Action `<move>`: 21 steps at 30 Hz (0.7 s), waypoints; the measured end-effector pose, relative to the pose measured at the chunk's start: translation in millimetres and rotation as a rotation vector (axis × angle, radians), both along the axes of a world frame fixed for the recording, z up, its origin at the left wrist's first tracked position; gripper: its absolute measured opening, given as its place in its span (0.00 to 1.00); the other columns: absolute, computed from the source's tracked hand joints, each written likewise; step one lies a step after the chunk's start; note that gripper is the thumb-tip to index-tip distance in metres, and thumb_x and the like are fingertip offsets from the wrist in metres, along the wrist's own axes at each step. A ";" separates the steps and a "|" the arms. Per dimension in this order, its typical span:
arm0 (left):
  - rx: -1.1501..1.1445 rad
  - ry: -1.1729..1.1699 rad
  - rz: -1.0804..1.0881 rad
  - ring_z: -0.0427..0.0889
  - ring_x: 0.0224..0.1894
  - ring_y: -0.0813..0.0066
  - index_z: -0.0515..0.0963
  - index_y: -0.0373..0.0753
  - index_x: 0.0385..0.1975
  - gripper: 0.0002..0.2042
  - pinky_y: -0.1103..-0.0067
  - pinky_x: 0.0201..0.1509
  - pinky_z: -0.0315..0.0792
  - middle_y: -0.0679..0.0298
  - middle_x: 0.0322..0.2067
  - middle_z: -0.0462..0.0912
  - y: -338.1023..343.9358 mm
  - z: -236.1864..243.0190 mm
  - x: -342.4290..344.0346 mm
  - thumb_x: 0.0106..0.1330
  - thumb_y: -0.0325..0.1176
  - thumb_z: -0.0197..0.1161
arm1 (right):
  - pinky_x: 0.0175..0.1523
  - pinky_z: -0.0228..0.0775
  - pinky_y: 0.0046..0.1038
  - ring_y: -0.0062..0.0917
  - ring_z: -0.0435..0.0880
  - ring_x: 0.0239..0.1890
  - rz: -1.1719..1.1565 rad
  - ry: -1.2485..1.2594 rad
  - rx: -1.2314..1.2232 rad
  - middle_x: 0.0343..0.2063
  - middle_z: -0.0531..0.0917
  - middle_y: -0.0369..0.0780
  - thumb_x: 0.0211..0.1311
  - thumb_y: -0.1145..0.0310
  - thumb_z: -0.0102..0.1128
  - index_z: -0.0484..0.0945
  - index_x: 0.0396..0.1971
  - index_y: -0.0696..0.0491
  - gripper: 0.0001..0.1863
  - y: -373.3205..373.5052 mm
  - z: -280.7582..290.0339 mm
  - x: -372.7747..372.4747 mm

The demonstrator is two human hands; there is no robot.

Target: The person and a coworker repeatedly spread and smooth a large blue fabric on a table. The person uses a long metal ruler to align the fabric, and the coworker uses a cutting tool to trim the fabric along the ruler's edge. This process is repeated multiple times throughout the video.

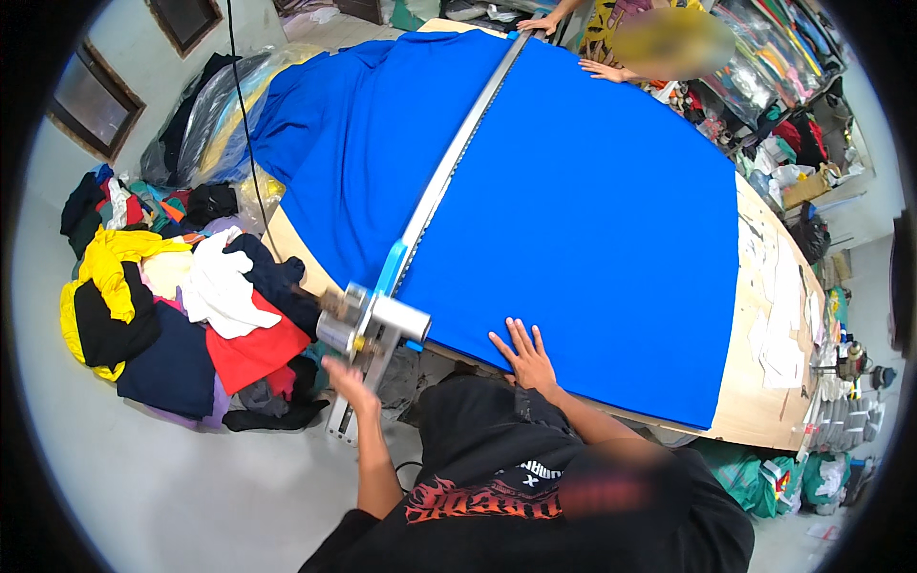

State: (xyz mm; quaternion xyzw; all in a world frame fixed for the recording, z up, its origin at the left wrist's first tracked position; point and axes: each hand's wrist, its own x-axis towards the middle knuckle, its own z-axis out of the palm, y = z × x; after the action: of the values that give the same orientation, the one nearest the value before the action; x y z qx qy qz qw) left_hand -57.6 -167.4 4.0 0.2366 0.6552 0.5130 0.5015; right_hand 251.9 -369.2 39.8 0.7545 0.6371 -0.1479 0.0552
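A wide sheet of bright blue fabric [592, 220] covers most of the table. Across it runs a long metal rail [457, 158] with a toothed edge, and a motorised cloth-cutting carriage [368, 325] sits at the rail's near end. My left hand [351, 384] is just below that carriage, fingers stretched out and apparently grasping nothing; whether it touches the machine I cannot tell. Flat on the fabric near the table's front edge lies my right hand [527, 358], fingers spread. Left of the rail the fabric is rumpled; to the right it lies smooth.
At the far edge a co-worker has one hand [540, 24] by the rail's end and another hand [607, 72] on the fabric. Piled clothes [181, 315] fill the left side. A black cable [241, 115] hangs down there. White paper pieces [778, 325] lie on the bare wooden tabletop [755, 406].
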 end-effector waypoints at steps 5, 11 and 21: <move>0.172 -0.392 -0.654 0.74 0.44 0.74 0.72 0.46 0.46 0.32 0.75 0.44 0.65 0.69 0.41 0.75 134.0 -20.5 158.2 0.76 0.73 0.40 | 0.84 0.34 0.52 0.39 0.41 0.84 0.020 -0.022 0.038 0.82 0.44 0.46 0.57 0.50 0.75 0.41 0.82 0.31 0.60 2.4 11.6 -2.1; 0.844 -0.233 -1.259 0.87 0.46 0.67 0.79 0.34 0.50 0.18 0.73 0.48 0.80 0.55 0.45 0.86 101.0 220.3 383.5 0.84 0.44 0.49 | 0.83 0.35 0.53 0.40 0.43 0.83 -0.018 -0.026 0.112 0.82 0.46 0.47 0.57 0.49 0.74 0.43 0.82 0.33 0.59 -8.1 7.1 -1.0; 0.514 -0.089 -1.700 0.89 0.43 0.71 0.83 0.34 0.50 0.15 0.75 0.49 0.81 0.58 0.43 0.88 -14.7 118.8 284.1 0.81 0.38 0.55 | 0.82 0.33 0.57 0.44 0.46 0.83 -0.036 0.092 0.278 0.80 0.49 0.50 0.75 0.38 0.49 0.51 0.81 0.37 0.41 -14.7 0.8 -3.7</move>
State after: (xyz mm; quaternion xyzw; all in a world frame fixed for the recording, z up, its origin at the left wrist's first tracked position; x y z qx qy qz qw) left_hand 226.5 -182.1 122.8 0.7280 0.1028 0.1074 0.6693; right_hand 248.2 -383.9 40.6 0.7586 0.6396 -0.0936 -0.0820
